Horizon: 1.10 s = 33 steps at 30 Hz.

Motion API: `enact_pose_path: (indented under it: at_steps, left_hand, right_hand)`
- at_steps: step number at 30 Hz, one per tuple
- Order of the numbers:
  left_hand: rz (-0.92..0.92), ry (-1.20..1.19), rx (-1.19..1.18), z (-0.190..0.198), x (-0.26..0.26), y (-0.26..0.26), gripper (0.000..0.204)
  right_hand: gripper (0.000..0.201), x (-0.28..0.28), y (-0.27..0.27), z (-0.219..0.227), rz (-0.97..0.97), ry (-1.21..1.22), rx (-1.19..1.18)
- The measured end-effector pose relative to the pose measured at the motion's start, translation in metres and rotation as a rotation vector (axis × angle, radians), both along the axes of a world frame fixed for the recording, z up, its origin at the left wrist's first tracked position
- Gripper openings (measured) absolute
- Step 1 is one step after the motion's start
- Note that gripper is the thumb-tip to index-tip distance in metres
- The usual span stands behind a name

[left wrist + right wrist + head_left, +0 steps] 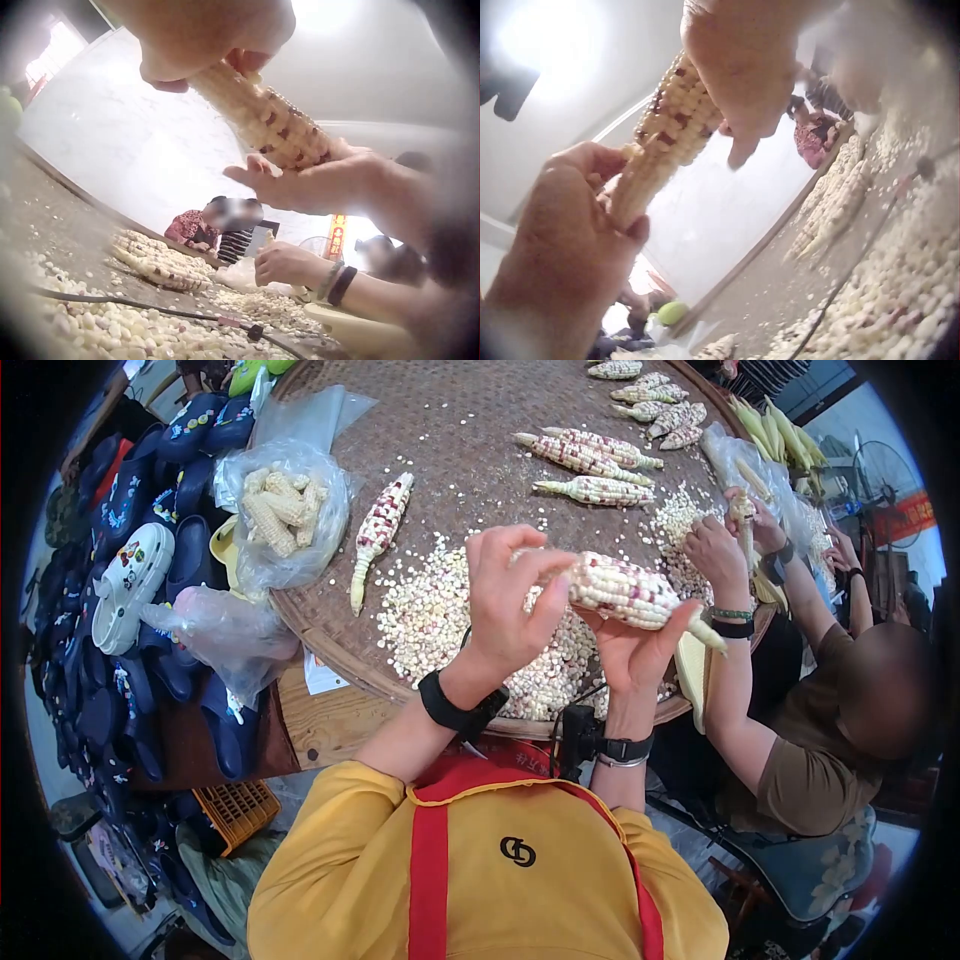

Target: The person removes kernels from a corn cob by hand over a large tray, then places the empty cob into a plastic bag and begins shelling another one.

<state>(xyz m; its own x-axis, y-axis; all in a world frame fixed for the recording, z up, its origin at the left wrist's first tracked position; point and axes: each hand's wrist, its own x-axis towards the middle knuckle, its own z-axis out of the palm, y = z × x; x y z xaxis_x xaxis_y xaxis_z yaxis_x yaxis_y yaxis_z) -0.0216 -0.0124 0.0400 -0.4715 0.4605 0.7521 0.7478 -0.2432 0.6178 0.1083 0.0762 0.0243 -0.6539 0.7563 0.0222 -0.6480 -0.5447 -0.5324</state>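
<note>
A white and dark red corn cob (625,592) is held up above a pile of loose kernels (430,615). The left hand (510,600) grips its left end with thumb and fingers; in the right wrist view that end of the cob (641,184), between the fingers of the left hand (570,240), looks stripped of kernels. Around the other end, the right hand (635,650) holds the cob from below, its thumb along the husk end. In the left wrist view the right hand (330,180) supports the cob (277,127), which slants downward to the right.
The round woven tray (460,460) bears several whole cobs (590,460) at the back and one cob (380,535) at left. A bag of bare cobs (285,510) sits at its left edge. At right another person's hands (720,555) work over kernels. Dark clogs (190,560) hang at far left.
</note>
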Motion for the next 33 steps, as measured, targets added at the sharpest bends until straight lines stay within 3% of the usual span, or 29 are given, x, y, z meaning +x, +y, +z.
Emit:
enact_pose_path:
  at_steps: [2, 8, 18, 20, 24, 33]
  left_hand:
    - [0.117, -0.009, -0.083, 0.002, 0.000, 0.002, 0.014]
    - [0.160, 0.016, -0.062, 0.003, 0.001, 0.003, 0.010]
    - [0.056, 0.134, -0.104, 0.009, -0.002, -0.005, 0.012]
    - [0.022, 0.016, -0.085, 0.004, -0.001, -0.003, 0.017]
    - [0.067, -0.099, -0.117, 0.004, 0.007, 0.005, 0.021]
    - [0.089, 0.015, -0.178, 0.005, 0.004, 0.006, 0.015]
  right_hand:
    - [0.051, 0.001, -0.002, -0.003, -0.035, -0.071, -0.012]
    - [0.044, -0.005, -0.010, 0.004, -0.095, 0.013, 0.008]
    - [0.039, -0.004, -0.005, 0.004, -0.180, 0.021, -0.086]
    - [0.036, -0.004, -0.006, 0.003, -0.176, 0.046, -0.053]
    - [0.038, -0.001, -0.007, 0.001, -0.136, 0.111, -0.015]
    - [0.034, -0.002, -0.010, 0.003, -0.181, 0.032, 0.022]
